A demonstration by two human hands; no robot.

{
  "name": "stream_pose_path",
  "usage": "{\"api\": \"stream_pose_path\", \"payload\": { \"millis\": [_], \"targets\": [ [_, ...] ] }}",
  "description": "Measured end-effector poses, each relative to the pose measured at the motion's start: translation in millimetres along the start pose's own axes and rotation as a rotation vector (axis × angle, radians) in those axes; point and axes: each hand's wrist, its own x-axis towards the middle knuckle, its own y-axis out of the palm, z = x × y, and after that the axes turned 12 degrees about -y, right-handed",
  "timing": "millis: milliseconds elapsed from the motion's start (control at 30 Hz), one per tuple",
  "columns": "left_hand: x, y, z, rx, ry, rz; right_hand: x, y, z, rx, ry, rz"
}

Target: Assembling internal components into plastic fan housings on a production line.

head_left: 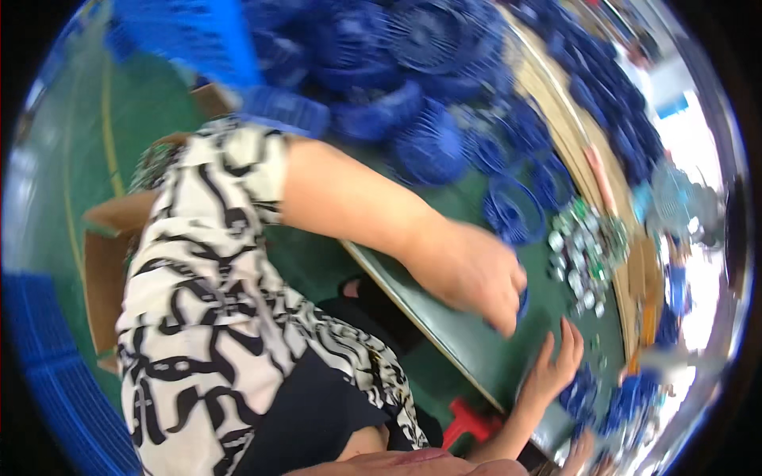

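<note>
My left hand reaches across the green tabletop, its fingers curled over a round blue plastic part. Only slivers of that part show past the fingers. Lower in the picture, my right hand is open above the table, fingers spread and nothing seen in it. Just beyond the left hand lies a blue plastic ring. A heap of shiny clear and silvery small pieces, some greenish, sits past both hands; their kind is too blurred to tell.
Round slatted blue plastic parts are piled at the top. A blue crate and an opened cardboard box stand left. A wooden ledge runs behind the table. Another person's hand shows below, near a red object.
</note>
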Motion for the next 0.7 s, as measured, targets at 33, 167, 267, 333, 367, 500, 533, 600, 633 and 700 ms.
{"api": "stream_pose_path", "payload": {
  "millis": [33,167,267,333,367,500,533,600,633,700],
  "targets": [
    [0,9,-6,0.034,0.028,0.057,0,-1,5,0.033,-0.033,-0.033],
    [-8,15,-17,0.039,0.029,0.206,32,1,34,0.168,-0.192,-0.114],
    [-8,19,-16,0.067,0.08,0.162,64,-9,78,0.222,-0.365,-0.074],
    [-10,20,-17,0.077,0.071,0.146,91,-6,120,0.311,-0.592,-0.013],
    [-11,21,-18,0.082,0.068,0.133,106,-1,143,0.362,-0.706,0.015],
    [-13,24,-21,0.096,0.06,0.082,154,27,235,0.472,-0.954,0.06],
    [-11,25,-22,0.095,0.07,0.07,161,38,250,0.488,-0.981,0.026],
    [-7,32,-16,0.054,0.108,0.047,173,58,259,0.444,-0.95,0.008],
    [-9,32,-17,0.064,0.101,0.034,177,62,271,0.417,-0.968,-0.033],
    [-12,33,-19,0.078,0.093,0.008,184,65,286,0.381,-0.937,-0.063]
  ]
}}
